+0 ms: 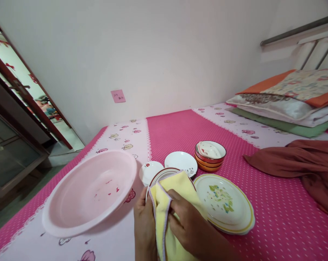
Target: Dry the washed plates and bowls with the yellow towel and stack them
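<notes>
My left hand (145,221) grips the left edge of a white plate (164,173) with a dark red rim, thumb on its near side. A yellow cloth (180,185) with a lilac border covers most of that plate. My right hand (185,221) is closed on the cloth over the plate. Just beyond sit a small white dish (150,172) with a red flower and a white plate (180,161) with a grey pattern. To the right rests a larger white plate (226,203) with green leaves and a yellow rim.
A big pink basin (90,188) stands to the left. Stacked red and orange bowls (209,163) sit beyond the plates. Folded bedding (289,98) and a brown-red garment (297,163) lie at right on the pink dotted bedspread (175,127). A white wall (164,54) rises behind.
</notes>
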{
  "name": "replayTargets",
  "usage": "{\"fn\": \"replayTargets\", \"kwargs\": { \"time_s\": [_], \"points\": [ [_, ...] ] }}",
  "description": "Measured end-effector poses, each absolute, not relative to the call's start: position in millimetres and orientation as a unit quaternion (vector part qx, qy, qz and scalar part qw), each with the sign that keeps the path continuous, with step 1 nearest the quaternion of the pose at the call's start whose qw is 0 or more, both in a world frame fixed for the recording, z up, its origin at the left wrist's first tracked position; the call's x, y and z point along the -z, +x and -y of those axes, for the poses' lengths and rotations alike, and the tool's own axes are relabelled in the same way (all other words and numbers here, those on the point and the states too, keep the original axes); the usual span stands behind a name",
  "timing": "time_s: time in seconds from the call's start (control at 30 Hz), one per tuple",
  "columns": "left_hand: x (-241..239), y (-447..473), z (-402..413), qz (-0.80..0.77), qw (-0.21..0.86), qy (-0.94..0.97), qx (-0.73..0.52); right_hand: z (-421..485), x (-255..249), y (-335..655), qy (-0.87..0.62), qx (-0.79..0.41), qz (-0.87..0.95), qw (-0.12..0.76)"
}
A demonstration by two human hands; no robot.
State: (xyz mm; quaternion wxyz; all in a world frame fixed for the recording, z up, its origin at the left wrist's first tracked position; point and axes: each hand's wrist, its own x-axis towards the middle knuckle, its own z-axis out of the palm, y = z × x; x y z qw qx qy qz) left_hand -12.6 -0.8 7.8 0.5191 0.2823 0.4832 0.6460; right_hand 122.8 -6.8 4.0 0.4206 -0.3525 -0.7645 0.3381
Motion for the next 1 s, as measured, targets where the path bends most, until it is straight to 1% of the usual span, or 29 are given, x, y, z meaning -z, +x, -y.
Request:
{"fn": "replayTargets", "kwargs": {
  "time_s": [0.1, 0.37, 0.53, 0.6, 0.67, 0.77, 0.9, 1.0],
  "points": [
    [-9, -12, 1, -0.487, 0.527, 0.288, -0.634, 3, 1, 117, -0.366, -0.292, 0.773, 0.427],
    [5, -13, -2, -0.468, 0.556, 0.295, -0.621, -5, 15, 115, -0.388, -0.101, 0.798, 0.449],
    [7, -9, -2, -0.434, 0.568, 0.22, -0.664, -16, 28, 119, -0.451, 0.03, 0.773, 0.444],
    [7, -7, -3, -0.426, 0.563, 0.187, -0.684, -19, 32, 122, -0.471, 0.061, 0.762, 0.44],
    [8, -8, -4, -0.422, 0.552, 0.172, -0.698, -22, 35, 124, -0.489, 0.061, 0.746, 0.449],
    [9, -12, -4, -0.424, 0.534, 0.175, -0.71, -25, 41, 128, -0.502, 0.019, 0.723, 0.474],
    [9, -21, -4, -0.447, 0.522, 0.187, -0.702, -30, 50, 136, -0.5, -0.051, 0.701, 0.506],
    [6, -25, -2, -0.463, 0.539, 0.206, -0.673, -32, 50, 142, -0.494, -0.127, 0.684, 0.522]
  ]
}}
